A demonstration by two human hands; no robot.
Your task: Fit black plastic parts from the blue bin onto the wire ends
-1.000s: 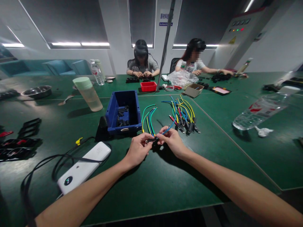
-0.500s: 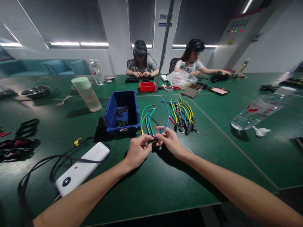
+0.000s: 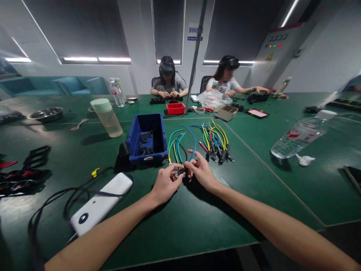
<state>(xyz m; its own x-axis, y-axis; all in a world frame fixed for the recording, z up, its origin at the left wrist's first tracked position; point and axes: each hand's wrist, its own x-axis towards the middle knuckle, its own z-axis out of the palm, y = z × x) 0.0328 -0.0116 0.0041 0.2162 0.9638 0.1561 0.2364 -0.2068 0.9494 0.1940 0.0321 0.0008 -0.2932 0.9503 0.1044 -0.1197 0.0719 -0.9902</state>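
My left hand [image 3: 167, 183] pinches a small black sleeve [image 3: 180, 172], its thumb and fingertips closed round it. Close beside it, my right hand [image 3: 204, 174] is closed on the lower end of a blue wire [image 3: 195, 138], which arcs up and over to the left. The fingers partly hide where wire and sleeve come together. Just beyond my hands lie several green, yellow and blue wires [image 3: 176, 145]. To their right rests a bunch of coloured wires [image 3: 216, 138] with black sleeves and metal lugs. A blue bin [image 3: 130, 147] at the left holds loose black sleeves.
A white device [image 3: 105, 199] with a black cable lies by my left forearm. Around the green table stand a tumbler [image 3: 107, 116], a tilted-looking water bottle [image 3: 300, 135], a red tray [image 3: 175, 109] and a cardboard box [image 3: 226, 113]. Two people sit across the table.
The view has tilted up slightly, so the scene sits lower. The blue wire's free end now leans further left. Both hands stay together around the sleeve and wire end.
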